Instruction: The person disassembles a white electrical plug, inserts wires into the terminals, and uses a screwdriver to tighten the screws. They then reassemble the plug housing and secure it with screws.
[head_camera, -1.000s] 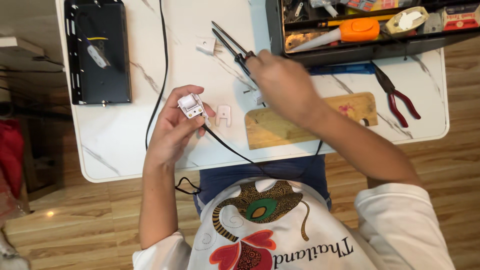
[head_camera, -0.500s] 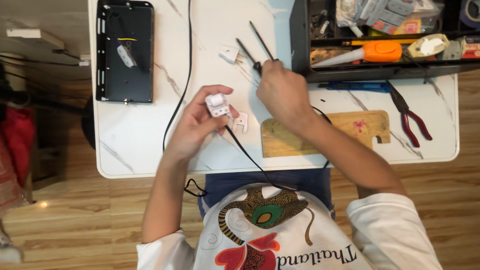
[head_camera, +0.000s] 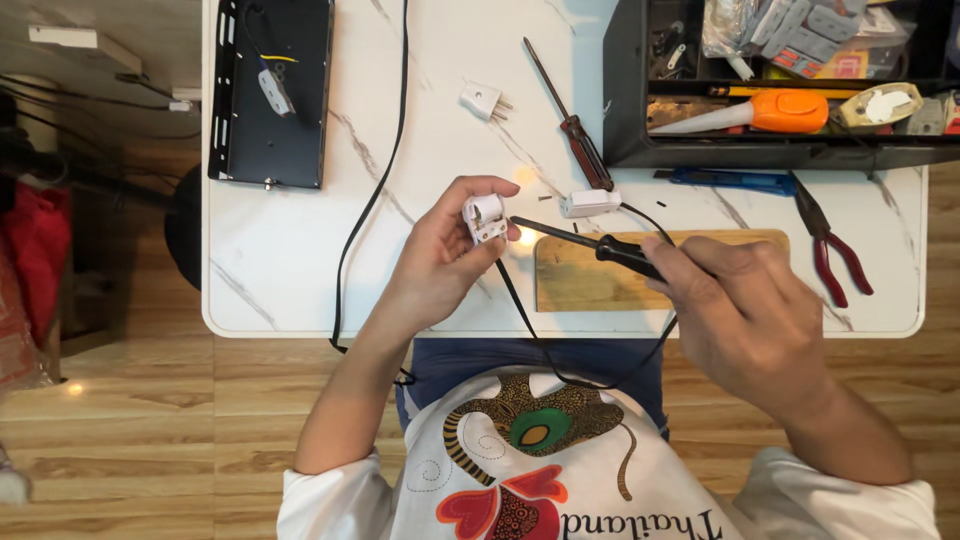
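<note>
**Ana:** Marble-look table (head_camera: 300, 290) over a wood floor, seen from above. What's on it?

**Ben:** At centre frame the left hand (head_camera: 440, 255) holds a small white plug (head_camera: 485, 217), fingers and thumb clamped round its body, open side turned right. The right hand (head_camera: 745, 310), lower right of centre, has its fingers closed on the black handle of a screwdriver (head_camera: 590, 243), whose tip sits right at the plug.

**Ana:** How would that plug handle?

**Ben:** I'd judge it light, hard plastic, stiff and a little slick. It is best pinched by its flat sides, as it is now, clear of the open face. The black cord (head_camera: 520, 310) running from it is limp and would drag rather than resist.

**Ana:** And around them?

**Ben:** A white cover piece (head_camera: 590, 203) lies just above the screwdriver shaft, a red-handled screwdriver (head_camera: 570, 120) beside it, and another white plug (head_camera: 482, 100) at upper centre. A wooden board (head_camera: 600, 285) lies under the right hand's reach, red pliers (head_camera: 830, 245) to the right, a black toolbox (head_camera: 625, 100) at upper right and a black case (head_camera: 270, 90) at upper left.
</note>
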